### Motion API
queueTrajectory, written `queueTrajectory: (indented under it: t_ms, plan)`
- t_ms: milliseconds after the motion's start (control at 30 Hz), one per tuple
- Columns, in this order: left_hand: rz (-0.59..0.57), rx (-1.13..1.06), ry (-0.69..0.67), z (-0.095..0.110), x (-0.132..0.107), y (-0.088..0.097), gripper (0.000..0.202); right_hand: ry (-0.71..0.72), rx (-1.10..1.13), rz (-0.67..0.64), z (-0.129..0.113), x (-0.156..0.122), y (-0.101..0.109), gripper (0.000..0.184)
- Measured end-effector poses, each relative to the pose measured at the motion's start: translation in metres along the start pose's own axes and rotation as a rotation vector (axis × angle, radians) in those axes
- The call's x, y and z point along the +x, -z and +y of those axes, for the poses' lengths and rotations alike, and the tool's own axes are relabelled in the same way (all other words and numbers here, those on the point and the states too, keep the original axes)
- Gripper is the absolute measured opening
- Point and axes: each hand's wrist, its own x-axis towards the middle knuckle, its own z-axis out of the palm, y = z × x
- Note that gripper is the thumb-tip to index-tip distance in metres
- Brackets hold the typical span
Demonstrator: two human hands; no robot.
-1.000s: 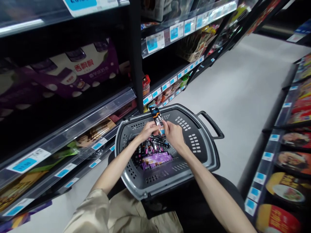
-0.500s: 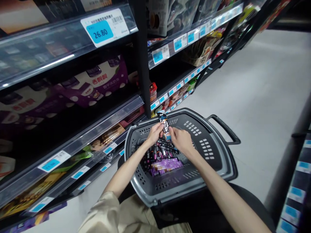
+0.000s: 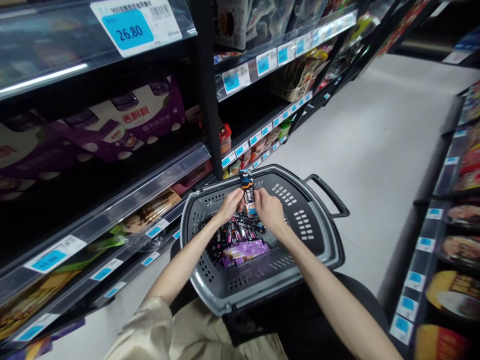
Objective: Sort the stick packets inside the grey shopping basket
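Between both hands, over the basket, is a slim black snack packet [image 3: 248, 192] with blue and orange print, held upright. My left hand [image 3: 230, 206] is closed on its left edge. My right hand [image 3: 269, 207] pinches its right edge. Beneath them is a grey and black shopping basket [image 3: 315, 257] with slotted walls. Inside it lie several black packets with pink marks [image 3: 234, 231] and some purple packets [image 3: 245, 251]. The fingertips behind the packet are partly hidden.
Shelves with blue price tags [image 3: 132, 31] rise on the left, holding purple drink cartons [image 3: 137, 120]. A second shelf [image 3: 431, 245] with round food tubs [image 3: 455, 295] runs along the right. Between them lies a pale floor aisle [image 3: 360, 135]. The basket's handle [image 3: 332, 197] sticks out to the right.
The view has swung to the right, so the shelves and basket sit farther left and more of the right shelf shows. The packet now stands straighter, its printed front turned to me.
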Motion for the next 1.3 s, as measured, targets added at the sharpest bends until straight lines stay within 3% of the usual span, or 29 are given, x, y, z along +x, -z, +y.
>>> queueTrajectory:
  t_ms: [367,700,1000,1300]
  plan:
    - [0.049,0.256,-0.076,-0.002,-0.001,0.004,0.046,-0.019,-0.027,-0.022,-0.003,-0.003,0.008,0.035]
    - [0.073,0.21,-0.07,0.006,-0.005,0.003,0.051,0.03,0.101,-0.007,0.0,-0.008,0.011,0.029]
    - [0.02,0.119,-0.035,0.004,-0.005,0.002,0.027,0.021,0.046,-0.005,-0.003,-0.011,0.011,0.027]
    - [0.057,0.251,-0.084,0.007,-0.008,0.002,0.018,0.03,0.051,-0.003,-0.004,-0.013,0.008,0.025]
